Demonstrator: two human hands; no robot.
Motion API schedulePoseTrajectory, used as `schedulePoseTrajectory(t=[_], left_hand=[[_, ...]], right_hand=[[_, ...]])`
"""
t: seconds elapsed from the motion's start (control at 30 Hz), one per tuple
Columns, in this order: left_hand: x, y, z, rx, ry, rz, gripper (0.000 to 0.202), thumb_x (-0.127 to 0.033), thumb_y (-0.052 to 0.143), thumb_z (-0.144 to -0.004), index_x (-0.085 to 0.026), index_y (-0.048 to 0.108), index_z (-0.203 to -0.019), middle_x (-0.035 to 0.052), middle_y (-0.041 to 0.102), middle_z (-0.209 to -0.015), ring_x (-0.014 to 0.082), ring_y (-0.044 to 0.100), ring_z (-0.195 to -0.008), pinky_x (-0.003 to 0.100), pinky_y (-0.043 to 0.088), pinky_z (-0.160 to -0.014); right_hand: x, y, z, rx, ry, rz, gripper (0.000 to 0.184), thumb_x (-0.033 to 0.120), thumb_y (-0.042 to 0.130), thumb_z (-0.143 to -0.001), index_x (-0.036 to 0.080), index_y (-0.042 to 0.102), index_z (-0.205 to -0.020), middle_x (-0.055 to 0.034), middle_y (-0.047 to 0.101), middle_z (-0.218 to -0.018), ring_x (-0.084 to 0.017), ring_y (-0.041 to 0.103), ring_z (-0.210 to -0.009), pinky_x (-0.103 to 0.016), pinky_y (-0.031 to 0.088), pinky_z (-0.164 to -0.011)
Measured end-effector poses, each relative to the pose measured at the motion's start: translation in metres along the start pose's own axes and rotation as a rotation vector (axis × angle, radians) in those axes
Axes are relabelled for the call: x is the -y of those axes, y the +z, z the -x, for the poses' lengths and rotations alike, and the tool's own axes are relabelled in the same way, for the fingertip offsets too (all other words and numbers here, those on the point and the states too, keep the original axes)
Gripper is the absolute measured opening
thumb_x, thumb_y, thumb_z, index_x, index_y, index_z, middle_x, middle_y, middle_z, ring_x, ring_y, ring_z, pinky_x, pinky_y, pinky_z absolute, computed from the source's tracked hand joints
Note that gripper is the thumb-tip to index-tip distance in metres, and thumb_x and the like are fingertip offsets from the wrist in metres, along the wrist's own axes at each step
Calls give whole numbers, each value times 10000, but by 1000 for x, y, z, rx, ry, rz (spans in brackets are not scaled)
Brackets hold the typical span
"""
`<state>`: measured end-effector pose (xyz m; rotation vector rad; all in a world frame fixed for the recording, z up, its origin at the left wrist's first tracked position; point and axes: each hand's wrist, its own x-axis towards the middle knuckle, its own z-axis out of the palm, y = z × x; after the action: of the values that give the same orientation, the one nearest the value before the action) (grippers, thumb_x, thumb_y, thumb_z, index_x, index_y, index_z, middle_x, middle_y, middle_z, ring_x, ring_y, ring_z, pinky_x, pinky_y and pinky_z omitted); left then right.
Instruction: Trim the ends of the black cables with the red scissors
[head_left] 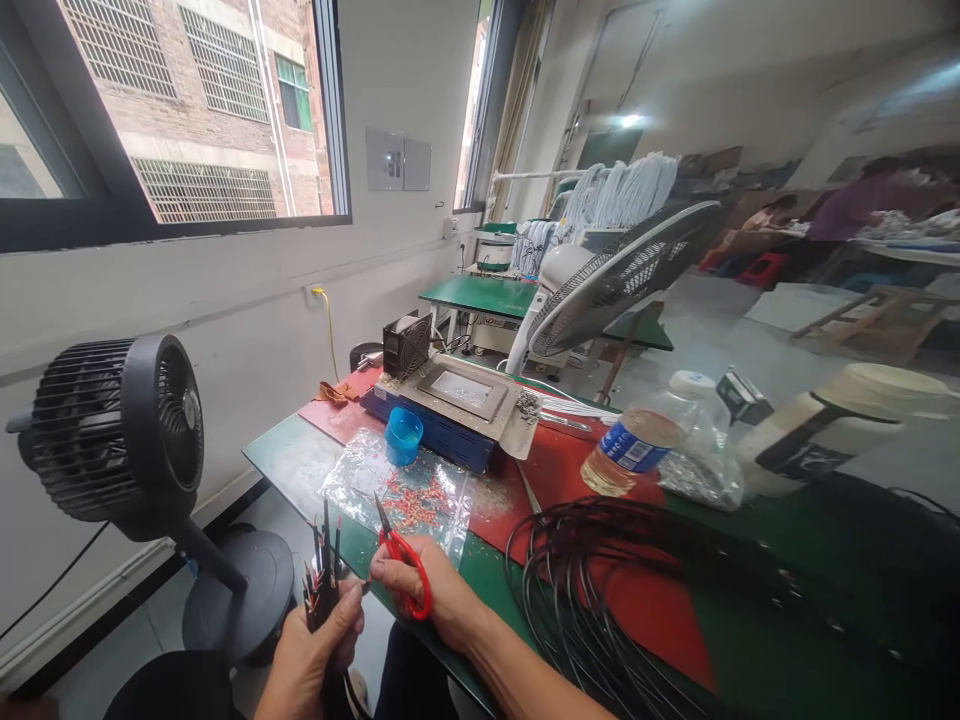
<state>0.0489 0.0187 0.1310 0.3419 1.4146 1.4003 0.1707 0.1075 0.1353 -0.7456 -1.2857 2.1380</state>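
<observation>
My left hand (311, 655) is closed round a bunch of thin black wires (322, 565) whose stripped ends point up, at the bottom of the view just off the table's near edge. My right hand (427, 595) grips red-handled scissors (401, 565), blades pointing up and left, close beside the wire ends. A clear plastic bag (397, 490) with small red and orange bits lies on the green table (289, 455) just beyond both hands.
A big coil of black cable (600, 590) lies on the red mat to the right. Behind are a blue cap (403, 436), a blue metal box machine (457, 405), a tipped bottle (637, 450) and a white fan (615, 280). A black floor fan (120, 430) stands left. A person sits far right.
</observation>
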Motion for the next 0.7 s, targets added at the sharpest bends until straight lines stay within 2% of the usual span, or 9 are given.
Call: schedulePoseTrajectory(t=[0.13, 0.23, 0.4, 0.53, 0.63, 0.7], left_hand=[[4, -2, 0, 5, 11, -28, 365, -393, 732, -552, -102, 617, -740, -27, 474, -481, 35, 283, -408, 213, 151, -419], [9, -4, -3, 11, 50, -75, 362, -398, 732, -547, -110, 634, -743, -26, 486, -499, 40, 297, -413, 218, 163, -422], [16, -6, -5, -9, 134, -161, 383, -424, 751, -491, -124, 666, -713, -6, 541, -499, 56, 330, -400, 229, 207, -421], [15, -4, -2, -36, 224, -204, 338, -411, 762, -467, -134, 681, -641, 10, 563, -477, 91, 359, -414, 256, 259, -417], [15, -3, -1, -53, 229, -207, 334, -407, 757, -480, -130, 677, -649, 4, 547, -478, 91, 350, -417, 255, 253, -410], [13, -3, -1, -81, 180, -161, 358, -414, 746, -506, -120, 668, -696, -4, 527, -490, 75, 328, -413, 242, 228, -402]], right_hand=[[-1, -3, -1, 59, 32, -28, 284, 357, 693, -631, 127, 526, -607, 72, 406, -384, -35, 321, -323, -174, 203, -327], [-3, -4, -1, 121, 108, -91, 230, 309, 653, -641, 139, 506, -590, 71, 409, -392, -38, 314, -307, -170, 177, -301], [0, -4, 0, 70, 272, -122, 200, 252, 655, -573, 136, 492, -557, 71, 418, -380, -33, 328, -288, -151, 179, -287], [-1, -6, 0, 67, 351, -119, 201, 229, 654, -550, 140, 473, -550, 73, 416, -381, -24, 332, -296, -140, 175, -300], [-4, -6, -1, 94, 314, -42, 231, 290, 649, -593, 152, 466, -558, 73, 404, -390, -34, 317, -303, -161, 165, -311], [-3, -5, 0, 98, 208, 73, 293, 398, 618, -664, 159, 470, -579, 77, 376, -404, -40, 298, -327, -179, 181, -337]])
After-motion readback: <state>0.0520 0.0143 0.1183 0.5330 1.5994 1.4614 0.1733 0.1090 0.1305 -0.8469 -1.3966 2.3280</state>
